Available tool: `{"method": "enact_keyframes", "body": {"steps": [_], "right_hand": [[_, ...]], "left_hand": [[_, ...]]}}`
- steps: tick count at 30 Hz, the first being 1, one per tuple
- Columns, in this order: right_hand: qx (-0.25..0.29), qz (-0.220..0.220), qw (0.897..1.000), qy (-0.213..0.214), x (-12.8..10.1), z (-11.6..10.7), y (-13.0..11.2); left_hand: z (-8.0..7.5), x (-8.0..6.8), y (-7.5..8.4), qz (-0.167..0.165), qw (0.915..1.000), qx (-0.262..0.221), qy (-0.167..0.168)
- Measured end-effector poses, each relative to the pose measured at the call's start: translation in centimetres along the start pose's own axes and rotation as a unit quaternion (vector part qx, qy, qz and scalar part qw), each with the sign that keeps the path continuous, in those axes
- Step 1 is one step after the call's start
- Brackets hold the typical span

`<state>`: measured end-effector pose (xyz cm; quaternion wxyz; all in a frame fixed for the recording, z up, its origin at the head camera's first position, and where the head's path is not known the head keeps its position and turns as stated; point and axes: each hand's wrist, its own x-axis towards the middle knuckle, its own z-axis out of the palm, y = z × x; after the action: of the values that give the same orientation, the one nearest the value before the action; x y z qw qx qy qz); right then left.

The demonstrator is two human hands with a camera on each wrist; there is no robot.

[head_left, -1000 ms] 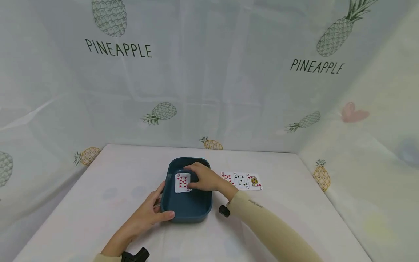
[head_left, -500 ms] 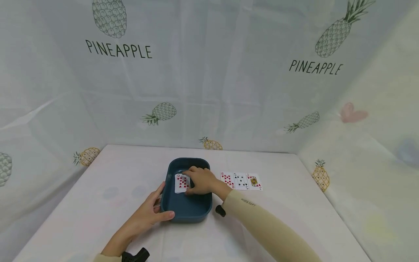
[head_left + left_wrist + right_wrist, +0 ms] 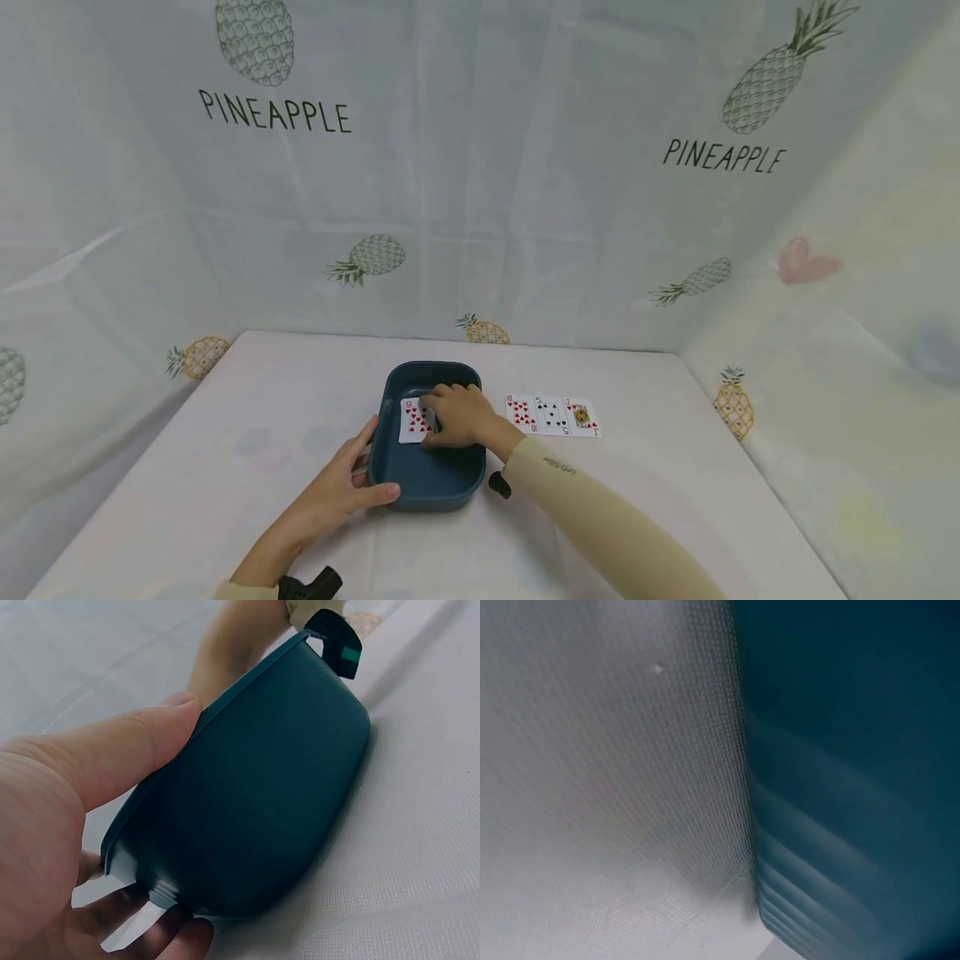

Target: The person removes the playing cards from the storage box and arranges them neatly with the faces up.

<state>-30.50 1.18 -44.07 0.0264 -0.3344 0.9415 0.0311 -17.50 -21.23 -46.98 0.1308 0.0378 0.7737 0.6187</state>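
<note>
On the pale surface (image 3: 645,500), the left hand (image 3: 341,485) grips a blue tray (image 3: 431,482); the right hand (image 3: 461,415) reaches inside to the card stack (image 3: 413,422), whether pinching I cannot tell. Three face-up cards (image 3: 552,416) lie just right; behind hangs pineapple-printed cloth (image 3: 480,183).

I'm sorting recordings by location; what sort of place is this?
Probably a makeshift tabletop filming booth: a pale, pineapple-printed hanging sheet stands behind and beside a flat, white cloth-covered table, and a small black wrist-worn device suggests recording.
</note>
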Motion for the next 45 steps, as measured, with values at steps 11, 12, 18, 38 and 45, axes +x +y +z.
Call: {"method": "enact_keyframes", "body": {"steps": [11,12,18,38,45], "right_hand": [[0.009,0.010,1.000,-0.017,0.2,-0.4,-0.1],[0.009,0.012,1.000,-0.019,0.2,-0.4,-0.1],[0.025,0.024,0.999,-0.025,0.4,-0.8,0.0],[0.188,-0.009,0.982,0.021,-1.7,-2.9,1.2],[0.205,-0.025,0.977,0.047,-3.2,-4.6,3.1]], "left_hand": [[0.0,0.1,0.1,0.004,0.9999,-0.012,-0.002],[0.0,0.1,0.1,0.005,0.9999,-0.015,-0.003],[0.0,0.2,0.2,0.009,0.9998,-0.017,-0.007],[0.1,0.1,0.3,-0.005,1.0000,-0.003,0.000],[0.3,0.1,0.3,-0.002,0.9999,0.005,0.011]]}}
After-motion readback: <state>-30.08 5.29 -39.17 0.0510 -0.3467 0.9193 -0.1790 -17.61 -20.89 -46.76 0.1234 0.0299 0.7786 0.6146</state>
